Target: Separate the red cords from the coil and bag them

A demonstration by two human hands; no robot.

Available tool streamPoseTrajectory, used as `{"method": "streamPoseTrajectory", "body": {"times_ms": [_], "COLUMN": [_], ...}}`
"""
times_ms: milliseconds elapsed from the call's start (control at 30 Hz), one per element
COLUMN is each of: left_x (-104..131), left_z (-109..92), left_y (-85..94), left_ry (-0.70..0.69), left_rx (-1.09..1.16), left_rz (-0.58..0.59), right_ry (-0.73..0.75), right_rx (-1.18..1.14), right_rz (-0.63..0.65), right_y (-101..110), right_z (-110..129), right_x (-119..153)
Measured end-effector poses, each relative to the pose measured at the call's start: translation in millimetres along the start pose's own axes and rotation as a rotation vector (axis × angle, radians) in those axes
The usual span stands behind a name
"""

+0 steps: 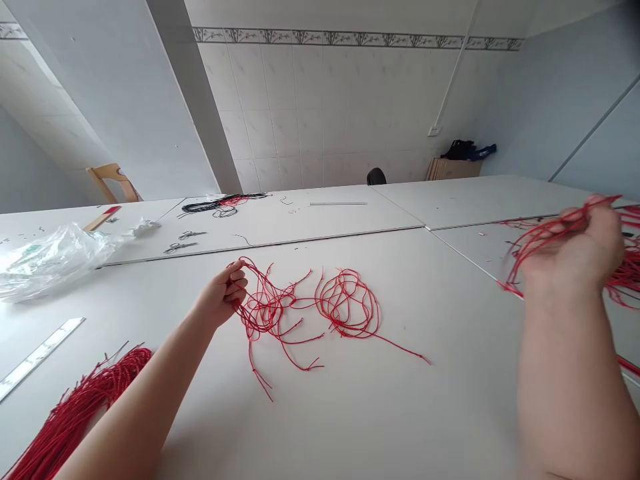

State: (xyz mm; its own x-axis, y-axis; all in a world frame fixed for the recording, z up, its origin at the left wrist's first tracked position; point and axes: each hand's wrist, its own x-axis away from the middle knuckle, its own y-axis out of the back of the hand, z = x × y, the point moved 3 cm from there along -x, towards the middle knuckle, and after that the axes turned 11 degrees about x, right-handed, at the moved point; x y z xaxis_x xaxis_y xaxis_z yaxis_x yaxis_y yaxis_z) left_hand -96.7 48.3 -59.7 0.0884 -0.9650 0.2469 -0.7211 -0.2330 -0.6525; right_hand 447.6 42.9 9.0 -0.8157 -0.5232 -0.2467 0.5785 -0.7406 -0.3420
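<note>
My left hand is closed on a looped tangle of thin red cord, with several knotted ends trailing over the white table. Just right of it, a second coil of red cord lies on the tabletop, one end stretching toward the lower right. Off at the far right, my right hand is raised with its palm turned up, closed on a bunch of red cords that hang over its fingers and wrist. Part of that bunch is blurred.
A thick bundle of red cord lies at the lower left beside a ruler. Plastic bags, scissors and black cords are farther back. More red cord sits at the right edge.
</note>
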Motion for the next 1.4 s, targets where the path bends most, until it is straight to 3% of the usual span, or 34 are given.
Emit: {"method": "streamPoseTrajectory", "body": {"times_ms": [67, 133, 267, 333, 367, 433, 500, 600, 733, 867, 967, 1033, 1133, 1200, 1233, 1300, 1367, 1400], "left_x": [2, 6, 17, 26, 30, 40, 49, 59, 64, 63, 61, 62, 67, 71, 72, 71, 66, 61], "left_z": [2, 5, 10, 13, 15, 20, 27, 35, 32, 11, -15, -35, -61, -72, -74, -71, -57, -47], "left_y": [-1.9, -4.4, -12.6, -19.7, -24.0, -33.6, -42.1, -48.4, -48.6, -48.4, -52.8, -59.3, -71.5, -80.7, -85.1, -92.5, -96.9, -97.8], "left_ry": [0.015, 0.027, 0.023, 0.017, 0.015, 0.012, 0.01, -0.01, -0.063, -0.031, -0.031, -0.072, -0.138, -0.174, -0.19, -0.191, -0.145, -0.106], "left_rx": [-0.027, -0.066, -0.158, -0.19, -0.211, -0.269, -0.339, -0.453, -0.588, -0.419, -0.089, 0.106, 0.18, 0.203, 0.22, 0.253, 0.27, 0.264], "left_rz": [0.018, 0.043, 0.108, 0.14, 0.159, 0.21, 0.269, 0.322, 0.388, 0.333, 0.271, 0.299, 0.352, 0.39, 0.408, 0.421, 0.401, 0.378], "right_ry": [0.024, 0.079, 0.191, 0.247, 0.313, 0.268, 0.115, -0.166, -0.49, -0.554, -0.352, -0.09, 0.328, 0.469, 0.471, 0.289, -0.094, -0.189], "right_rx": [-0.003, 0.159, 1.072, 1.328, 1.261, 0.926, 0.62, 0.335, 0.14, 0.139, 0.056, 0.027, 0.014, 0.009, -0.015, -0.122, -0.268, -0.258], "right_rz": [0.051, 0.23, 0.795, 0.996, 1.061, 1.278, 1.493, 1.675, 1.712, 1.577, 1.389, 1.301, 1.185, 1.064, 1.023, 1.016, 1.071, 1.106], "right_y": [-9, -21, -45, -56, -64, -82, -100, -119, -136, -156, -179, -195, -212, -218, -219, -220, -217, -213], "right_z": [2, 1, -23, -33, -33, -32, -31, -31, -39, -31, 12, 55, 116, 135, 135, 114, 73, 50], "right_x": [10, 23, 61, 93, 114, 164, 215, 266, 276, 235, 187, 156, 125, 115, 114, 121, 140, 154]}}
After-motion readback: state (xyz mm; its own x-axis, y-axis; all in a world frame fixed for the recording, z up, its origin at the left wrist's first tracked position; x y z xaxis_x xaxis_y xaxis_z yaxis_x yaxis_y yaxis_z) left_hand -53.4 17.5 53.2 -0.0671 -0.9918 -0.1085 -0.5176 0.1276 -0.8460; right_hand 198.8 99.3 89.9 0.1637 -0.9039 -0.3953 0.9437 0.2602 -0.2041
